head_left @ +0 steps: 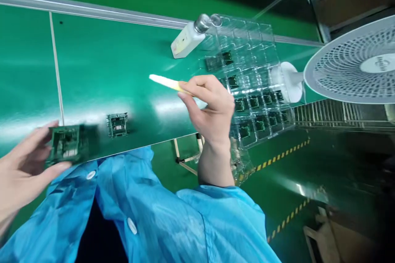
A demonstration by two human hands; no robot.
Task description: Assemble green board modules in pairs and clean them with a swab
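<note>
In the head view, the left hand (pixel 21 168) is at the near left edge of the counter (pixel 92 65), its fingers grasping a green board (pixel 66 144) by its left side, thumb nearest the wearer. The board is squarish, with a rough, component-covered face, but it is blurred. Just to its right, a second board (pixel 117 125) lies flat on the counter, its edges jagged and a small pale block at its middle.

The right hand (pixel 212 107), over the middle of the counter, has its fingers pinched on a slim, flat strip (pixel 165 81), white and tapering to the left, yellow near the grip.

The counter's green surface is smooth and glossy, crossed at left by a thin grey seam (pixel 56 65). Farther off stands a white, square-sided bottle (pixel 187 40) with a rounded metal cap (pixel 203 23). To its right is a clear, shiny plastic tray (pixel 265 37) moulded into pockets, several holding small dark-green boards (pixel 245 130). At the far right is a white fan (pixel 348 65) with a round, latticed grille. The wearer's blue smock (pixel 160 213) is thin and creased.
</note>
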